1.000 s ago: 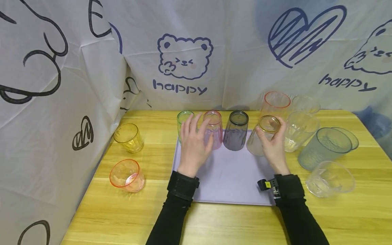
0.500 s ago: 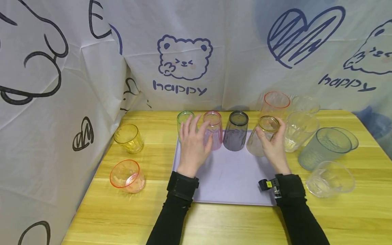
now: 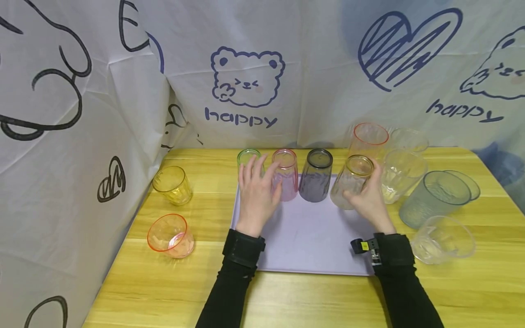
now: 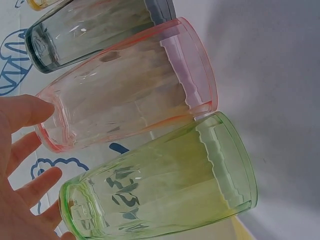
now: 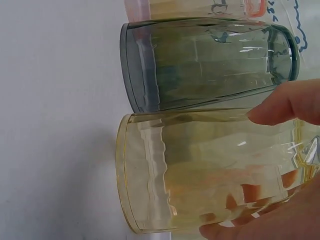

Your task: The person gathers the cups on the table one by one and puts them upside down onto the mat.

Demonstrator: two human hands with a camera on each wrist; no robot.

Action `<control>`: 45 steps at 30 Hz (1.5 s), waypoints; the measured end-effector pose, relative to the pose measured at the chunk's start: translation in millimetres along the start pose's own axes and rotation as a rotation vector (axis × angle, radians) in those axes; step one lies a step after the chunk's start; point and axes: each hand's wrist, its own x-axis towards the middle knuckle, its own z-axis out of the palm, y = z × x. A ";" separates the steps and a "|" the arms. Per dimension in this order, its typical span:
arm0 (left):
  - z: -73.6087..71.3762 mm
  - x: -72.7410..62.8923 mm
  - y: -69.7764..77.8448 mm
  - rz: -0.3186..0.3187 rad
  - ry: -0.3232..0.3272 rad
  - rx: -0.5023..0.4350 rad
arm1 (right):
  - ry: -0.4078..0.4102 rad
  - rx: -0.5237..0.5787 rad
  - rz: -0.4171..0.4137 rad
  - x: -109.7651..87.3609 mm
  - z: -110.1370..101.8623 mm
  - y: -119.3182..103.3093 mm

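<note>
Shows plain lilac on the central tray (image 3: 311, 241). Between ten and two o'clock, runs green on the first tumbler (image 4: 165, 185), pink on the second (image 3: 290, 181), smoky grey on the third (image 3: 315, 180), amber on the fourth tumbler (image 3: 347, 182). At nine, glows pale pink on a red-rimmed cup (image 3: 175, 237); near three, blue-grey on a rippled tumbler (image 3: 434, 200). Bears navy line drawings on white cloth (image 3: 320, 68) at twelve.

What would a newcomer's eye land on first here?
Probably the green glass, pink glass, grey glass and yellow-rimmed glass, upside down in a row along the far side of the purple tray. The left hand is spread by the green and pink ones, and the right hand curves around the yellow-rimmed one. Behind, a scribbled heart stands out on the white cloth.
</note>
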 end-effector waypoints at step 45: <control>2.1 -0.1 -5.8 -0.017 -0.004 -0.025 | 0.048 -0.170 0.091 -3.9 5.2 4.7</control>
